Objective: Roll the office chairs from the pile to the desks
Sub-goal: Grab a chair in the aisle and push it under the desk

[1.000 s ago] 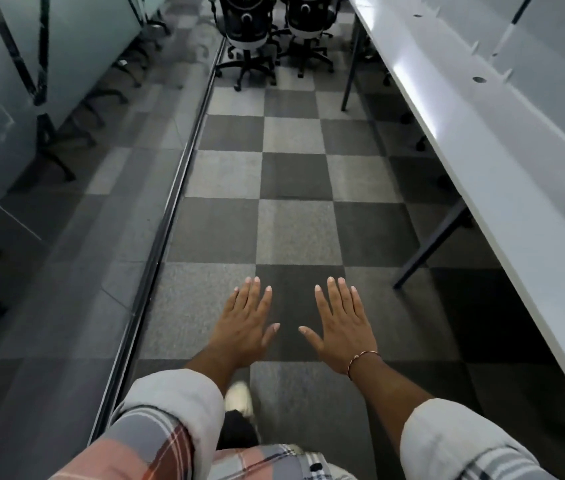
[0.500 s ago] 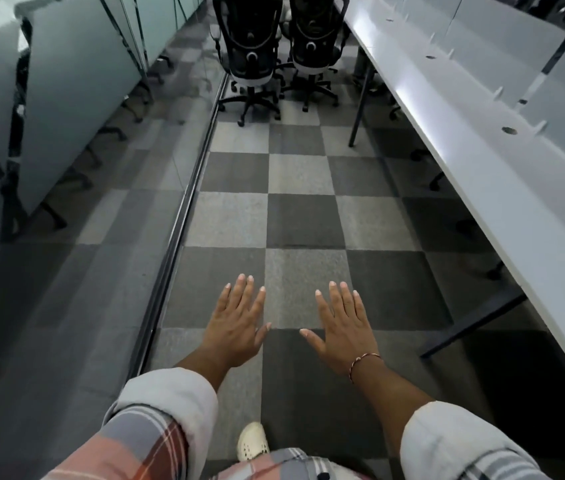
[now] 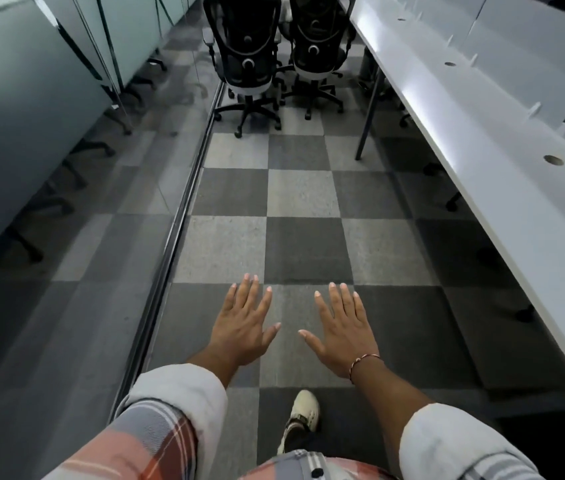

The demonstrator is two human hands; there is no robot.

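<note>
Two black mesh-backed office chairs stand side by side at the far end of the aisle, the left chair (image 3: 244,53) beside the glass wall and the right chair (image 3: 319,43) near the desk, both with their backs toward me. My left hand (image 3: 244,323) and my right hand (image 3: 343,327) are held out flat, palms down, fingers spread, holding nothing. Both hands are several floor tiles short of the chairs. A thin bracelet circles my right wrist.
A long white desk (image 3: 502,174) with cable holes and grey legs runs along the right side. A glass partition (image 3: 66,98) with a floor track (image 3: 177,230) lines the left. Checkered grey carpet (image 3: 301,192) fills the aisle. My white shoe (image 3: 303,414) steps forward.
I have walked down the aisle; the two chairs have come closer and show more fully. Both hands stay flat and spread in front of me.
</note>
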